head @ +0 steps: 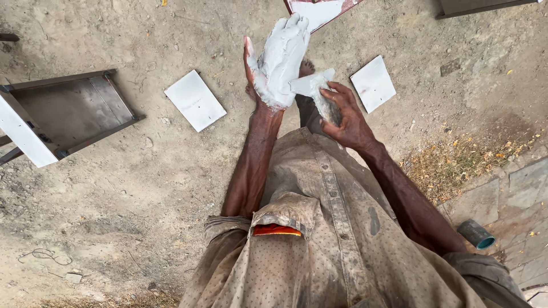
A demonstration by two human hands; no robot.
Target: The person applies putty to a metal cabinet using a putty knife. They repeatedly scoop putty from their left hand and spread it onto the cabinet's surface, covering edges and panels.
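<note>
Above the dusty ground (131,188), seen from the head camera, both of the person's hands meet in front of the chest. Left hand (279,60): raised with fingers extended and pressed together, palm side thickly coated in pale grey-white putty from fingertips to wrist, so that it is spread flat and clasps nothing. Right hand (345,117): fingers curled firmly around a putty knife (314,88), whose handle is hidden in the fist. The blade is a flat, roughly triangular plate smeared all over with the same grey-white paste; it projects up and to the left from the grasping fingers, its edge touching the coated heel of the left hand near the wrist. The tool thus lies between the two hands, held by the right and resting against the left.

Surroundings: a white square tile (195,100) lies flat on the ground to the left of the hands, and a second white tile (373,83) lies to their right, both well apart from the tool. A metal frame stand (74,111) occupies the left edge. A teal-capped cylinder (476,234) rests on the stone paving (514,194) at lower right. The person's speckled, dust-stained shirt (331,239) fills the lower foreground.
</note>
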